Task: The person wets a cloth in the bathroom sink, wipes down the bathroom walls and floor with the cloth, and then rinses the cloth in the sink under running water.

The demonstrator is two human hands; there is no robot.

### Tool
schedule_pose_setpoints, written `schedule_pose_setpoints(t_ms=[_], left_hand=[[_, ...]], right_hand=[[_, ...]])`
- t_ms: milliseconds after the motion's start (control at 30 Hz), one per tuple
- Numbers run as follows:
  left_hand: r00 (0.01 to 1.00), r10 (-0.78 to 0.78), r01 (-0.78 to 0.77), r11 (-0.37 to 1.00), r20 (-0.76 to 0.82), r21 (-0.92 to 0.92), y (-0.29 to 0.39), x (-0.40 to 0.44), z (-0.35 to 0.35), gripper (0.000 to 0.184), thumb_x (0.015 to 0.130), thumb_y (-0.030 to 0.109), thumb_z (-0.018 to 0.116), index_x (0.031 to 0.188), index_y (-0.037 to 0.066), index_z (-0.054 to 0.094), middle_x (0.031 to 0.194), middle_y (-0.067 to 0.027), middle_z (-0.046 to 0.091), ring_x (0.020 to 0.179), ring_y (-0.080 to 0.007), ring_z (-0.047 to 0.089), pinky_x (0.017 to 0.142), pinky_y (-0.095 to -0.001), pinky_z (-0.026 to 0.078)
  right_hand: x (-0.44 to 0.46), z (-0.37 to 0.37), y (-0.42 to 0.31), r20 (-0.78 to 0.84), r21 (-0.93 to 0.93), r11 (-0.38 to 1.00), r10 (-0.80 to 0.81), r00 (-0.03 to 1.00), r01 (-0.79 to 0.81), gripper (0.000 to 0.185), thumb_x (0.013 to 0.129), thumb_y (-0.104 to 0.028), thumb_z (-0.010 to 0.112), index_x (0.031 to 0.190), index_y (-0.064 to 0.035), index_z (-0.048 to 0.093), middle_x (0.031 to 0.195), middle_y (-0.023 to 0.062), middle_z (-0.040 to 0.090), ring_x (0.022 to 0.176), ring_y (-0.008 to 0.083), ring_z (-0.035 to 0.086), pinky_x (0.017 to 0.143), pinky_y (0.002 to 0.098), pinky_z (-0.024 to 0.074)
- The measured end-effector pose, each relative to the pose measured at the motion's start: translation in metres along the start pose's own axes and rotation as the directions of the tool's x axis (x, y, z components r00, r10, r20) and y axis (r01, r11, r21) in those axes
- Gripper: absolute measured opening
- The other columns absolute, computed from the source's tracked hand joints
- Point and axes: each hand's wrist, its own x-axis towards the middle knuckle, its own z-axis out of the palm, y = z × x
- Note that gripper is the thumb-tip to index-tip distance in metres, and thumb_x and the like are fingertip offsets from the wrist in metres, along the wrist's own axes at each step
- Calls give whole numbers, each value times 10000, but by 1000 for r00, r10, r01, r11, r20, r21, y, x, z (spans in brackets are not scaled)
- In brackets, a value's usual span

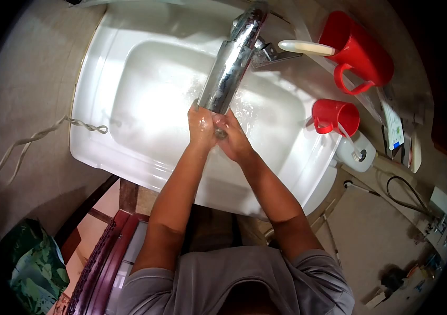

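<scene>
Both hands are held close together, wet, under the end of a chrome faucet that reaches over a white sink. My left hand is on the left side of the spout and my right hand on the right, their inner edges nearly meeting. The spout hides most of the fingers, so their shape does not show. Water glistens on the skin, and splashes show in the basin around the hands. A small greyish patch shows between the palms; I cannot make out what it is.
On the right rim stands a red mug with a white-handled item in it. Beyond it is a larger red pitcher, beside a pale oblong object. A twisted white cord hangs at the left. Green patterned fabric lies lower left.
</scene>
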Motion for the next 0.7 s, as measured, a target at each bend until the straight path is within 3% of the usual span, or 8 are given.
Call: schedule_pose_setpoints(t_ms=[67, 167, 200, 333, 433, 533, 633, 700], left_hand=[[979, -136, 141, 990, -149, 22, 16, -1, 9, 314, 913, 332, 535, 1022, 38, 555, 990, -58, 554, 845, -156, 552, 743, -277, 467], [973, -57, -20, 946, 225, 324, 17, 13, -21, 359, 910, 359, 523, 1059, 36, 575, 1084, -101, 550, 962, -196, 539, 847, -320, 441], [914, -44, -204, 808, 403, 552, 45, -2, -5, 362, 916, 344, 508, 1098, 43, 594, 1217, -143, 511, 1086, -222, 492, 932, -342, 396], [761, -48, -504, 585, 647, 636, 55, -5, -6, 339, 919, 288, 505, 1136, 43, 594, 1293, -140, 487, 1147, -220, 455, 939, -347, 391], [877, -102, -227, 773, 470, 592, 61, -12, 2, 308, 920, 290, 513, 1060, 32, 603, 1084, -112, 593, 1054, -198, 509, 892, -331, 416], [918, 222, -365, 797, 328, 481, 33, -2, -19, 311, 928, 326, 509, 959, 26, 587, 833, -43, 581, 864, -152, 548, 771, -278, 443], [936, 241, -339, 810, 256, 478, 39, -8, -2, 318, 933, 345, 504, 882, 35, 556, 739, -13, 504, 715, -117, 521, 669, -228, 421], [958, 224, -281, 855, 179, 435, 38, -4, -2, 248, 892, 164, 459, 1054, -10, 531, 846, -52, 570, 779, -132, 554, 731, -247, 452]], right_hand=[[-9, 15, -11, -49, -160, 983, 86, 995, -93, 562, 846, -13, 534, 1349, -63, 287, 1196, 81, 490, 1136, 213, 483, 925, 366, 440], [-7, 16, -26, 95, -327, 942, 119, 988, -82, 676, 779, 44, 603, 1356, -64, 267, 1204, 84, 487, 1137, 233, 489, 930, 370, 439], [-5, 19, -33, 117, -286, 954, 131, 984, -93, 595, 772, 39, 598, 1293, -44, 324, 1049, 66, 532, 932, 170, 562, 713, 276, 499], [10, 13, -41, 117, -283, 870, 450, 885, -405, 278, 743, 33, 572, 967, -82, 453, 639, -16, 422, 492, 49, 353, 395, 191, 200], [15, 21, -44, 36, -306, 833, 494, 869, -461, 264, 746, 16, 579, 962, -85, 467, 637, -9, 412, 486, 50, 347, 394, 198, 208], [21, 28, -43, 45, -691, 664, 434, 900, -285, 307, 764, -15, 588, 1039, -63, 460, 690, 9, 463, 562, 97, 444, 456, 239, 350], [25, 24, -22, 561, -774, 266, -134, 817, 575, 429, 782, -76, 613, 1158, -59, 407, 814, 31, 552, 759, 161, 548, 674, 306, 467], [22, 34, -19, 309, -798, 537, -23, 951, 273, 449, 793, -96, 616, 1185, -58, 400, 934, 50, 573, 891, 185, 551, 802, 317, 445]])
